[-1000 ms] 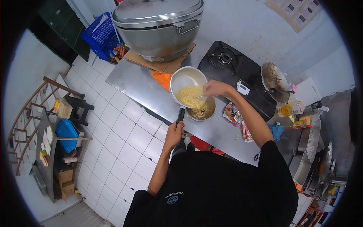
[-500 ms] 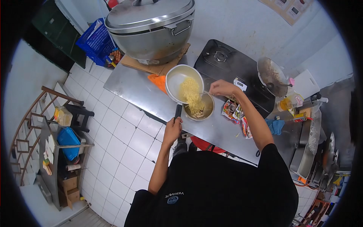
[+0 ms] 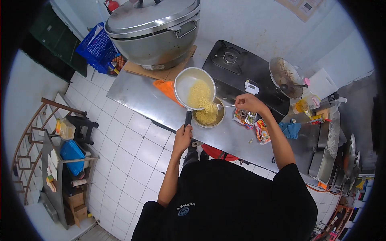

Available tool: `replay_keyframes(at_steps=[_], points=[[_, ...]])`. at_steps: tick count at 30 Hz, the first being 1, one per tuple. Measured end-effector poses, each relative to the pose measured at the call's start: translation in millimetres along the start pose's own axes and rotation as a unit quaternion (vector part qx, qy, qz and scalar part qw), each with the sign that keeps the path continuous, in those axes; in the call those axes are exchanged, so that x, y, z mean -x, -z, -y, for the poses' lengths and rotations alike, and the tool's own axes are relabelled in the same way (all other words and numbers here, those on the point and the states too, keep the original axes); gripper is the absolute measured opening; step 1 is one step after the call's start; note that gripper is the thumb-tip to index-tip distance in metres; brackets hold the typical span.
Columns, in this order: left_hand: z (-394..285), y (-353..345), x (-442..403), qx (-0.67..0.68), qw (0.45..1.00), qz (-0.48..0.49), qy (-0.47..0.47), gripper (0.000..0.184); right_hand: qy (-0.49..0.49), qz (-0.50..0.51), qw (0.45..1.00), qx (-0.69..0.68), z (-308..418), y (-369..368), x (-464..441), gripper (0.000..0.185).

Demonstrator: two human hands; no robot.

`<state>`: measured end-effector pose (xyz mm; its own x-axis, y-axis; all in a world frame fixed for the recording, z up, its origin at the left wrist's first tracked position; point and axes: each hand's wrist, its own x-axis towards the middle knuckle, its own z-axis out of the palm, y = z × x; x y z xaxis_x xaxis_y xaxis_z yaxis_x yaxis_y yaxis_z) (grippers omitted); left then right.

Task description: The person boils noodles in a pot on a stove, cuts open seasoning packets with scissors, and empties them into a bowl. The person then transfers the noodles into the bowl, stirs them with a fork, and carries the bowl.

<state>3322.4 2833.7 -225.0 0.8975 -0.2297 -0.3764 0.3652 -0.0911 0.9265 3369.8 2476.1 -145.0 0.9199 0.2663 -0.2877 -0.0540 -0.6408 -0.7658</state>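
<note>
My left hand (image 3: 183, 137) is closed round the black handle of a light-coloured saucepan (image 3: 185, 80), which is tilted over a metal bowl (image 3: 221, 116). Yellow noodles (image 3: 203, 96) hang over the pan's lip and heap up in the bowl. A fork (image 3: 225, 106) is pinched in my right hand (image 3: 250, 103), its head among the noodles at the bowl's edge. Just below that hand lie opened noodle packets (image 3: 262, 131) on the steel counter (image 3: 136, 94). Behind the pan an orange cloth (image 3: 167, 89) is partly covered.
A large lidded pot (image 3: 155, 38) stands on cardboard at the back left. The black gas stove (image 3: 225, 68) bears a small white timer (image 3: 251, 87) and a used wok (image 3: 281, 72). At the right are an oil bottle (image 3: 302, 106) and a blue cloth (image 3: 290, 130).
More noodles have slid from the saucepan into the bowl. My right hand has moved right, drawing the fork toward the bowl's right side. The left hand still holds the pan tilted.
</note>
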Motion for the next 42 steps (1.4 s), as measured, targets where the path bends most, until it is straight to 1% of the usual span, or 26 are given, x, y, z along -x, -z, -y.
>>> replay_keyframes(at_steps=[1, 4, 7, 10, 13, 16, 19, 20, 22, 25, 29, 34, 37, 40, 42], points=[[1.6, -0.1, 0.5, -0.004, 1.0, -0.002, -0.004, 0.03, 0.02, -0.012, 0.998, 0.057, 2.9, 0.0, 2.5, 0.01], [2.0, 1.5, 3.0, -0.021, 1.0, -0.005, -0.02, 0.03, 0.0, -0.102, 0.965, 0.242, 41.0, 4.6, 9.2, 0.011], [0.5, 3.8, 7.4, -0.02, 1.0, -0.003, -0.015, 0.03, -0.018, -0.133, 0.957, 0.257, 72.8, 17.1, -9.3, 0.012], [-3.7, 3.2, 10.5, -0.024, 1.0, 0.002, -0.015, 0.03, -0.001, -0.167, 0.938, 0.304, 81.7, 7.1, -49.7, 0.012], [-3.7, 4.2, 10.7, -0.038, 0.999, -0.004, -0.022, 0.029, 0.012, -0.117, 0.941, 0.317, 73.4, -2.4, -88.2, 0.013], [0.9, 3.9, 12.5, -0.034, 0.999, -0.01, -0.015, 0.029, 0.043, 0.003, 0.966, 0.255, 44.2, -7.9, -114.7, 0.013], [-1.9, 2.1, 12.8, -0.035, 0.999, -0.018, 0.0, 0.033, 0.084, 0.102, 0.982, 0.138, 21.1, -13.0, -127.2, 0.015], [-3.1, 1.5, 12.9, -0.039, 0.999, -0.021, 0.006, 0.035, 0.061, 0.122, 0.985, 0.109, 20.1, -13.8, -127.5, 0.015], [0.3, -0.1, 9.0, -0.031, 0.999, -0.022, 0.003, 0.032, 0.012, 0.159, 0.986, 0.051, 16.6, -14.7, -125.3, 0.015], [-1.1, -0.5, 7.0, -0.03, 0.999, -0.019, -0.003, 0.031, -0.036, 0.167, 0.985, -0.022, 15.3, -10.1, -114.2, 0.015], [-11.3, 0.0, 5.2, -0.025, 1.0, -0.016, -0.002, 0.031, -0.075, 0.141, 0.984, -0.077, 4.7, -3.8, -98.6, 0.014], [-0.8, 0.1, -5.8, -0.042, 0.999, -0.017, -0.015, 0.031, -0.118, 0.105, 0.968, -0.192, -15.5, -6.6, -72.5, 0.013], [-0.1, 1.5, -8.0, -0.037, 0.999, -0.018, -0.012, 0.03, -0.107, 0.064, 0.968, -0.216, -21.5, -11.6, -55.2, 0.011], [-6.0, 3.5, -5.0, -0.018, 1.0, -0.018, -0.008, 0.028, -0.07, 0.046, 0.971, -0.223, -40.3, -12.7, -42.1, 0.012], [-7.7, 4.2, -3.1, -0.007, 1.0, -0.017, -0.005, 0.028, -0.045, 0.025, 0.979, -0.198, -41.6, -13.0, -29.5, 0.012]])
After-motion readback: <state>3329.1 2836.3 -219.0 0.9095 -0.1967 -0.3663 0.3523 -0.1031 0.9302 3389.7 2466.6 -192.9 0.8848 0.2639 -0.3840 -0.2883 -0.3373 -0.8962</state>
